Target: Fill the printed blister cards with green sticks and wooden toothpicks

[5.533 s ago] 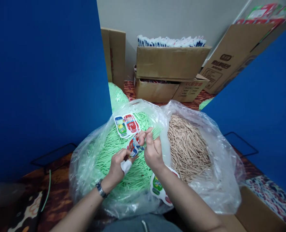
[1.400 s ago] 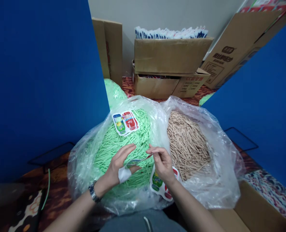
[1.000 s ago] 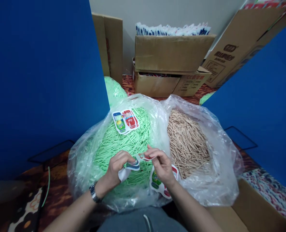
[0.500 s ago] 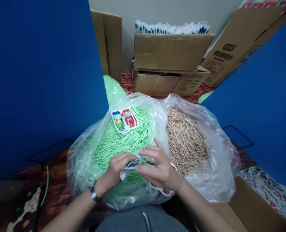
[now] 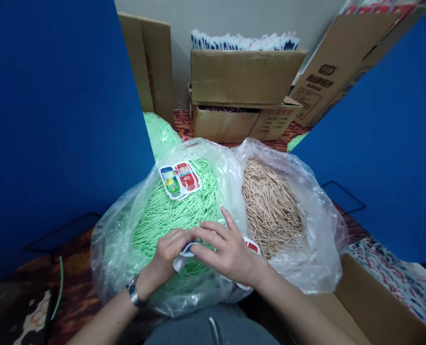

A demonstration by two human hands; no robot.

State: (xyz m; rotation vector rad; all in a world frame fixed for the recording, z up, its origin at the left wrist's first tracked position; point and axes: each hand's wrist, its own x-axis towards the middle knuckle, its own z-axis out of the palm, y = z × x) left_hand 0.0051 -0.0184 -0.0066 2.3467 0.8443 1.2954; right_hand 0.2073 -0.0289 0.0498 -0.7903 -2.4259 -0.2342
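My left hand [image 5: 169, 249], thumb bandaged in white, is closed on a small printed packet [image 5: 188, 247] over the green sticks. My right hand [image 5: 227, 249] lies flat on top of that packet, fingers stretched out and pressing on it. Both hands rest above a clear plastic bag [image 5: 126, 230] heaped with green sticks [image 5: 169, 215]. A second clear bag [image 5: 316, 239] to the right holds tan sticks [image 5: 270, 211]. A pair of printed packets [image 5: 178, 179] lies on the far side of the green heap. Another packet [image 5: 252, 245] peeks out under my right hand.
Blue panels [image 5: 54, 120] stand on both sides. Cardboard boxes [image 5: 245, 76] are stacked at the back, the top one filled with white packets. An open cardboard box [image 5: 374, 306] sits at the lower right. A patterned cloth [image 5: 29, 321] lies at the lower left.
The packet came down from between my fingertips onto the green heap. My right hand went from pinching it to lying flat over it. The view shifted slightly right.
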